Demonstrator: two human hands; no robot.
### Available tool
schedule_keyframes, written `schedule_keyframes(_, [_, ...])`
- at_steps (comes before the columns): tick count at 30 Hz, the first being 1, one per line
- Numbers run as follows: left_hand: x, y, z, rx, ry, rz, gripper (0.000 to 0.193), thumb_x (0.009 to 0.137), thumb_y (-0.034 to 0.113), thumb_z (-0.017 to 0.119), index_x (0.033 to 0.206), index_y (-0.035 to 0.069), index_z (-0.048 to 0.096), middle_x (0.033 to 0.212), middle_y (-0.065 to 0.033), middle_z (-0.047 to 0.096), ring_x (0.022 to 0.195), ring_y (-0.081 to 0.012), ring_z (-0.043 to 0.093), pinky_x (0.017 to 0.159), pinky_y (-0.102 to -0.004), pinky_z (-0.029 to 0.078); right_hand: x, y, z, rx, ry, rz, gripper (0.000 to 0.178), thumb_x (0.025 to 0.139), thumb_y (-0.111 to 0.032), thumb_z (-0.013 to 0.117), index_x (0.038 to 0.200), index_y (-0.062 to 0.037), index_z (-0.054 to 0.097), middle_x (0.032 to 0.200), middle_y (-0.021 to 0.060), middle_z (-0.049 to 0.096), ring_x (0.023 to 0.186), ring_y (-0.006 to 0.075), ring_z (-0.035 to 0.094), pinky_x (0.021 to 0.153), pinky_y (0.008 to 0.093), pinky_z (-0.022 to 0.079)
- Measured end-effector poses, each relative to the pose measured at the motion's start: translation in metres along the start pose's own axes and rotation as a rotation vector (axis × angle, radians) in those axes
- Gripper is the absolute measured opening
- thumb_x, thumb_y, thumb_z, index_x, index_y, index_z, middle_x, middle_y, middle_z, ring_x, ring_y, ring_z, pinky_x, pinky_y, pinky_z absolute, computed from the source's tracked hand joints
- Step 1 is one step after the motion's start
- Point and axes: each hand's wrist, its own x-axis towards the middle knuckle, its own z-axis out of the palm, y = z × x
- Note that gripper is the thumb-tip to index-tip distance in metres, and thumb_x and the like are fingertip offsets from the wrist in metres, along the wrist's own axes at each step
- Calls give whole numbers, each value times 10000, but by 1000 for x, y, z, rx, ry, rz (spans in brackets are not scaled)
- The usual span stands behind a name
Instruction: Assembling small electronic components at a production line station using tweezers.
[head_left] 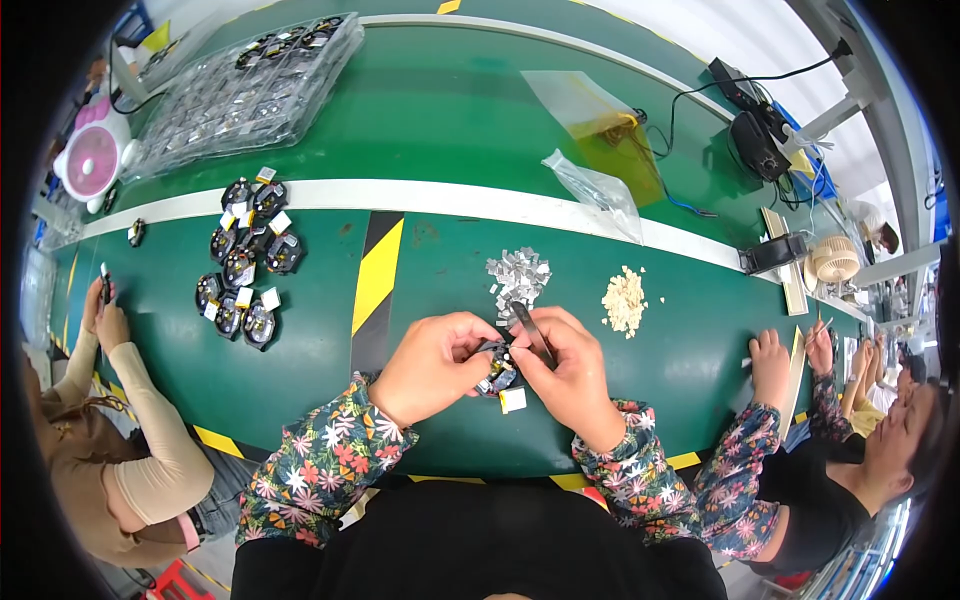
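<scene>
At six o'clock, the tabletop's (640, 380) near edge runs before the wearer. Just beyond it, one round black assembly (498, 372), with one white square (513, 400) on its near side, is held between both hands. The left hand (440, 362) has its fingers bent and pinching the assembly's rim. The right hand (565, 368) has its fingers closed around one dark narrow tool (536, 338); whether those fingertips also touch the rim, I cannot tell.

From the assembly, one heap of small grey pieces (519, 278) lies near at twelve, too many to count, and one heap of cream pieces (624, 302) at two, green surface between them. Striped tape (376, 290) crosses at eleven. At ten, past a broad stretch of green, sit about nine black units (239, 266).

Farther out, a white strip (470, 198) runs across. Over it at one lies a clear bag (596, 192); stacked clear trays (240, 105) stand between ten and eleven.
</scene>
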Motion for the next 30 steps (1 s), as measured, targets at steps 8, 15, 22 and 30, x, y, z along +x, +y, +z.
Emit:
schedule_keyframes(8, [0, -1, 2, 47, 14, -7, 185, 826, -6, 509, 996, -39, 576, 882, -38, 610, 746, -59, 593, 569, -212, 526, -2, 0, 4, -6, -8, -45, 73, 744, 11, 639, 792, 23, 584, 965, 84, 556, 635, 76, 509, 556, 219, 426])
schedule_keyframes(15, [-1, 2, 3, 58, 15, 8, 177, 822, 1, 518, 985, -31, 579, 849, -23, 606, 717, -48, 577, 572, -205, 521, -2, -1, 5, -93, 6, -148, 80, 737, 14, 645, 788, 23, 583, 945, 101, 567, 658, 125, 556, 556, 243, 453])
schedule_keyframes(22, [-3, -5, 6, 189, 75, 99, 150, 794, -7, 547, 934, -30, 595, 774, -24, 612, 690, -56, 573, 568, -208, 488, -4, -6, 8, -187, 26, -229, 121, 704, 59, 643, 779, 15, 560, 884, 100, 564, 624, 164, 573, 504, 262, 453])
schedule_keyframes(30, [-7, 1, 9, 340, 127, 233, 147, 731, -12, 575, 876, -23, 597, 707, -74, 618, 613, -95, 574, 539, -243, 456, -5, -10, 9, -358, 7, -412, 185, 634, 115, 613, 768, -1, 559, 844, 97, 562, 588, 234, 569, 484, 306, 461])
